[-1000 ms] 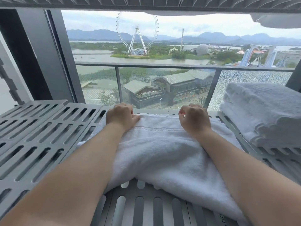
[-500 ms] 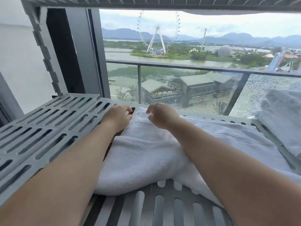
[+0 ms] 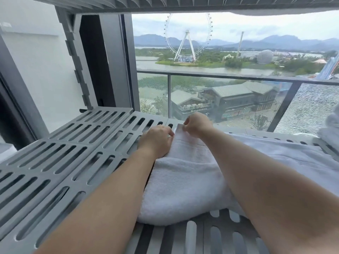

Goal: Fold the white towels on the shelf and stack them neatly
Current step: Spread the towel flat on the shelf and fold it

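Pinching the far left corner of the white towel (image 3: 187,182) with both hands, on the slatted grey shelf (image 3: 60,162) at the centre of the frame.

The towel lies loosely doubled, its long axis running from that corner at mid-frame out toward the right edge, its rounded near fold facing the lower centre. The right hand (image 3: 197,125) grips the corner tip between thumb and fingertips; the left hand (image 3: 156,142), just beside it and slightly lower in the frame, is curled with its fingertips on the towel's left edge, palm down on the cloth. Most of the cloth therefore lies right of and below both hands. Squaring this corner looks like the step in hand. Folded towels (image 3: 330,132) sit at the right edge, cut off by the frame.
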Demonstrator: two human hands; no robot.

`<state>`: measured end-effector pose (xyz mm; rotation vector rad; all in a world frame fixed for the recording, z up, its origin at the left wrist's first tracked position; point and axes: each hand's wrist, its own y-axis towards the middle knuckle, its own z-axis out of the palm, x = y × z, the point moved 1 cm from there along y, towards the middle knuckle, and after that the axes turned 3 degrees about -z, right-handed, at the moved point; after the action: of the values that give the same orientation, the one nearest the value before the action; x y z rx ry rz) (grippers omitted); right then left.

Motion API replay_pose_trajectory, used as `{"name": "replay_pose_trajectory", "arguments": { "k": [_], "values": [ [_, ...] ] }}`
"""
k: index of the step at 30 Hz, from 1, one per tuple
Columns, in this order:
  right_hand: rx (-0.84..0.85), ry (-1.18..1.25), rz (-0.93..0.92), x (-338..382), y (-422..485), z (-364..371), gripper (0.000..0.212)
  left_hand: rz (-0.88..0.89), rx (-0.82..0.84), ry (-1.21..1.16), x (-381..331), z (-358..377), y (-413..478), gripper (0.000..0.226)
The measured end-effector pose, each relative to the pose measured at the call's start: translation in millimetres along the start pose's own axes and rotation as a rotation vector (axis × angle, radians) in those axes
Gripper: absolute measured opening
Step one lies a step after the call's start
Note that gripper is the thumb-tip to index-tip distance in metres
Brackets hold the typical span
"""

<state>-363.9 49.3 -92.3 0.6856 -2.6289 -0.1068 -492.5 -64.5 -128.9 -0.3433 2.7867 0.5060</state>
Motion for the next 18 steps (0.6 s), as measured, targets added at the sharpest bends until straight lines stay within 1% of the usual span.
{"name": "replay_pose_trajectory", "arguments": {
  "k": [4, 7, 10, 12, 16, 18],
  "values": [
    [-0.069, 0.025, 0.015, 4, 6, -5, 0.014, -0.017, 0.061, 0.001, 1, -1, 1, 0.023],
    [-0.110, 0.037, 0.039, 10, 10, -7, 0.017, 0.003, 0.081, 0.007, 1, -2, 3, 0.022],
    [-0.110, 0.075, 0.066, 9, 14, -1, 0.017, 0.005, 0.066, 0.014, 1, -2, 3, 0.021],
    [-0.105, 0.078, 0.092, 6, 11, 10, 0.020, 0.007, 0.050, 0.009, 1, -1, 2, 0.019],
    [-0.161, 0.069, 0.097, -2, 9, 24, 0.021, -0.011, 0.036, -0.029, 4, 3, 3, 0.013],
    [-0.162, 0.079, 0.112, -3, 11, 24, 0.020, 0.007, 0.036, -0.039, 4, 3, 3, 0.021]
  ]
}}
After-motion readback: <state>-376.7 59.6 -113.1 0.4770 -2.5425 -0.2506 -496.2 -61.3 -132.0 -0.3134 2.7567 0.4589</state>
